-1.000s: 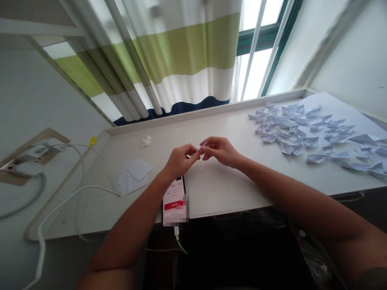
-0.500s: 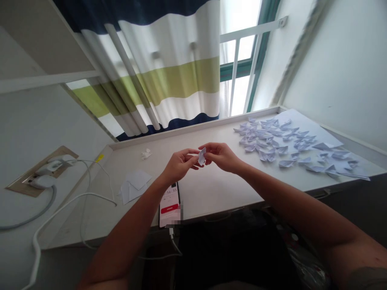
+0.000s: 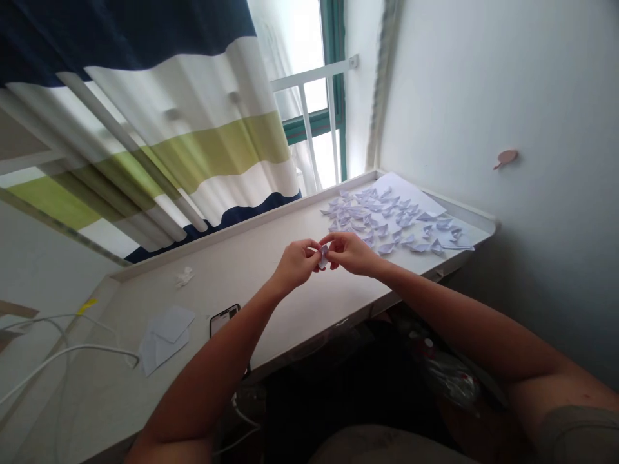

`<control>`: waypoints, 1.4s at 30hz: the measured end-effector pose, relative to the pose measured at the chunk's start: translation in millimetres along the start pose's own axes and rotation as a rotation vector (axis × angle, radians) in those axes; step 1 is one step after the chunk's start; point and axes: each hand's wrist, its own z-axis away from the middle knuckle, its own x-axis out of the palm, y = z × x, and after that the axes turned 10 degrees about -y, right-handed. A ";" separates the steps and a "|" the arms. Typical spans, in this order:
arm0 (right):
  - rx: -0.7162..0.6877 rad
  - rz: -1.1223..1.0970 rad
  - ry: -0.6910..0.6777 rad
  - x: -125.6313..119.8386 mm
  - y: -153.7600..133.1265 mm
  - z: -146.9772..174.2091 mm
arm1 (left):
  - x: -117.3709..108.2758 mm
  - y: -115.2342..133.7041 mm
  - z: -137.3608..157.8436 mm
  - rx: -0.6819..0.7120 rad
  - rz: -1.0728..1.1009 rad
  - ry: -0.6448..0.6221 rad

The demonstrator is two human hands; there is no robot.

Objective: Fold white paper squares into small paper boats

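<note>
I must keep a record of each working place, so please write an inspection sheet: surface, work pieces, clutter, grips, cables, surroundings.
Surface: white table, raised back edge.
Work pieces: small folded paper, held; many folded pieces at right; overlapping flat papers at left.
Clutter: crumpled white scrap; phone, partly hidden by the left forearm.
Grips: left grip and right grip both pinch the small folded paper.
Cables: white cable at left; another cable below the front edge.
Surroundings: striped curtain, window, white wall.

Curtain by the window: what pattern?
The curtain has broad bands of dark blue, white and green, seen in the head view.
</note>
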 end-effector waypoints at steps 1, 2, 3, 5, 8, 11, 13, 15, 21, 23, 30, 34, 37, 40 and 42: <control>0.027 0.028 0.029 -5.5 0.9 3.4 | 4.3 2.8 -4.5 -0.013 -0.048 -0.003; 0.058 0.050 0.057 -10.1 2.0 6.1 | 8.1 5.3 -8.7 -0.026 -0.088 -0.006; 0.086 0.061 0.074 -13.8 3.3 8.3 | 11.5 7.3 -12.7 -0.037 -0.114 -0.015; 0.115 0.039 0.066 -18.8 7.2 10.7 | 17.3 9.5 -19.8 -0.052 -0.121 -0.046; 0.086 -0.036 0.052 -21.9 14.9 11.3 | 23.6 8.6 -28.2 -0.065 -0.024 -0.068; 0.062 -0.068 0.079 -24.2 18.8 10.4 | 26.4 6.5 -33.3 -0.083 0.098 -0.063; 0.058 -0.070 0.101 -26.4 17.7 9.6 | 26.0 7.1 -35.1 -0.088 0.134 -0.059; 0.063 -0.066 0.125 -28.8 15.1 9.1 | 24.5 9.4 -36.3 -0.085 0.136 -0.056; 0.102 -0.118 0.140 -29.9 20.2 8.9 | 25.0 9.2 -43.2 -0.105 0.077 -0.067; 0.146 -0.130 0.117 -30.5 24.9 8.8 | 27.6 4.3 -48.1 -0.122 0.001 -0.057; 0.212 0.239 0.103 -54.8 19.6 15.6 | 29.7 -2.5 -67.5 -0.155 -0.078 -0.229; 0.312 0.311 0.090 -64.7 20.1 28.3 | 36.3 -6.2 -74.7 -0.161 -0.087 -0.288; 0.367 0.345 0.110 -66.9 27.7 41.3 | 46.8 -11.7 -77.2 -0.170 -0.110 -0.325; 0.401 0.422 0.165 -69.8 34.6 58.2 | 57.8 -14.5 -76.1 -0.157 -0.128 -0.365; 0.421 0.465 0.206 -73.4 37.2 72.3 | 65.4 -13.9 -73.4 -0.103 -0.161 -0.423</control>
